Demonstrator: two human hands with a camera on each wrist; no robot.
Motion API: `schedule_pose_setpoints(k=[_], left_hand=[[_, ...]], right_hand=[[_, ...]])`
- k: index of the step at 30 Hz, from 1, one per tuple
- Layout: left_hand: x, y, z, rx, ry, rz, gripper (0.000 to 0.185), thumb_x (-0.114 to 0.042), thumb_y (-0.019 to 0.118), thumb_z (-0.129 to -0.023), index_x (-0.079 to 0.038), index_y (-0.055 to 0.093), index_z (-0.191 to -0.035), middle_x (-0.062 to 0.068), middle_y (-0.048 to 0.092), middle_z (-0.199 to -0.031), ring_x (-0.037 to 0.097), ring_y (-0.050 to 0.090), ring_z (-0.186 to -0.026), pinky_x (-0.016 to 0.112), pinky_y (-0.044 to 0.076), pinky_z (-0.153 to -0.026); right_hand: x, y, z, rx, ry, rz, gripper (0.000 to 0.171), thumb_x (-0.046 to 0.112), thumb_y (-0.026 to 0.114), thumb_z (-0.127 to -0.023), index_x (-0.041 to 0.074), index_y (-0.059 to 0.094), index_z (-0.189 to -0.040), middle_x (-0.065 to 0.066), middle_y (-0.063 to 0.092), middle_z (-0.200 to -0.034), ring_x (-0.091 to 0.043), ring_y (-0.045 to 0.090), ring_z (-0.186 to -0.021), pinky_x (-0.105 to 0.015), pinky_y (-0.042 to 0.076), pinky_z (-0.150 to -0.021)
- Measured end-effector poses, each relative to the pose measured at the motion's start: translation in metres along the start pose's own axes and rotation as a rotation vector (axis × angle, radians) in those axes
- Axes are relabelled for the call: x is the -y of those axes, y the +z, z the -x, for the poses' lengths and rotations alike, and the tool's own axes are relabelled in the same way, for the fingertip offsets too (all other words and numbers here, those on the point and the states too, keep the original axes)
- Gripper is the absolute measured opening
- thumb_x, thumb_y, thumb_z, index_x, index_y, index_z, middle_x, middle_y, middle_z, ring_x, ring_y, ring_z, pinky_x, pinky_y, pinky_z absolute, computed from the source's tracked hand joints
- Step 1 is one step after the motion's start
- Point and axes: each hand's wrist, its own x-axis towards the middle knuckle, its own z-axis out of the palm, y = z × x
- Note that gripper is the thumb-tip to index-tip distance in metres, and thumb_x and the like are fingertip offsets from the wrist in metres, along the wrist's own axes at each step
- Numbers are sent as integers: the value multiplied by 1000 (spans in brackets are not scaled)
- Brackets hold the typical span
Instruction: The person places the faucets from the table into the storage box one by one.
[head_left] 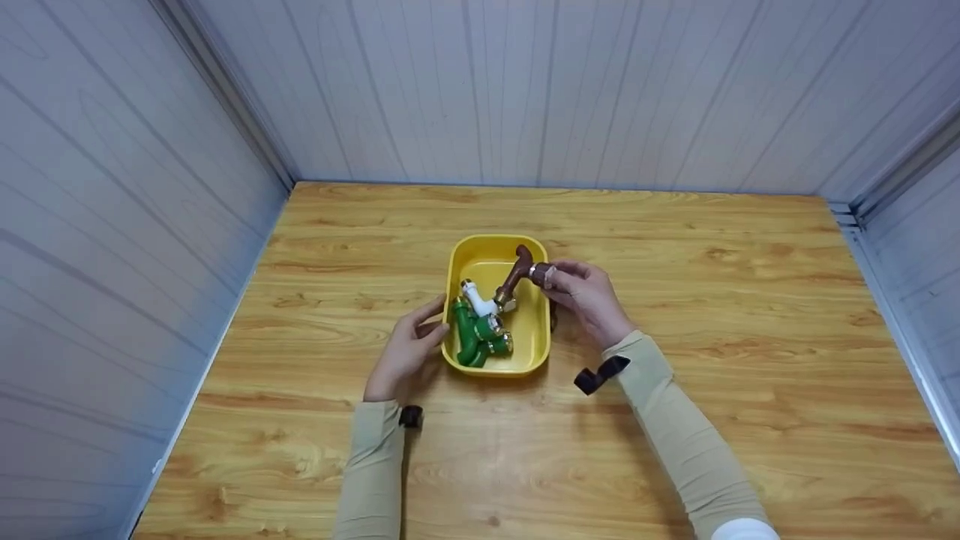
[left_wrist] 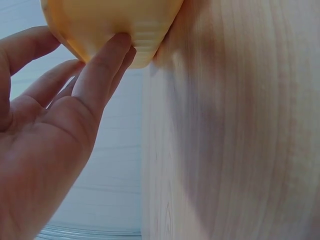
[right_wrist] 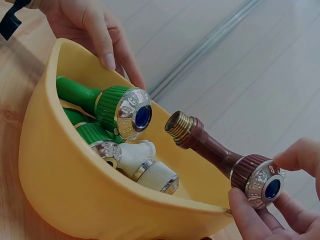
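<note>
Over the yellow tray, a brown tap is pinched at its knob end by the fingertips of the right hand, its threaded end slanting down toward the green and white taps. The tray's left wall is touched by the straight fingers of the left hand. With so light a pinch, the tap could be dropped or knocked against the others, and the tray nudged.

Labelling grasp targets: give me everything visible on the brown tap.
The brown tap is a slim, glossy, plastic-looking stem with a brass threaded end and a ribbed brown knob, chrome-rimmed with a blue centre. The right hand pinches the knob, holding the tap tilted over the yellow tray, threaded end pointing inward. Whether that end touches anything is unclear.
</note>
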Motion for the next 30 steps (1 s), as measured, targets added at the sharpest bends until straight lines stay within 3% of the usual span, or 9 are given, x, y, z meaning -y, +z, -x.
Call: schedule_pose_setpoints(k=[15,20,30], left_hand=[[3,2,2,-30,-6,50,51,-3,56,-95,-9,43,-144,11,44,-143,29,53,-120,34,49,-94],[2,1,3,-22,18,18,51,-2,56,-95,-6,41,-144,14,44,-143,31,53,-120,34,50,-93],[2,2,5,-31,16,49,52,-4,57,-95,-7,42,-144,11,44,-144,29,52,-120,34,47,-96]], right_hand=[[1,23,-6,11,7,55,32,1,62,-88,-4,56,-119,-20,56,-119,-25,62,-102,-30,53,-87],[0,34,-9,9,-2,81,31,1,62,-88,-4,56,-119,-20,57,-116,-26,62,-102,-29,54,-86],[-6,48,-9,31,-12,187,29,2,61,-90,-2,57,-118,-18,59,-114,-26,63,-99,-33,53,-88]])
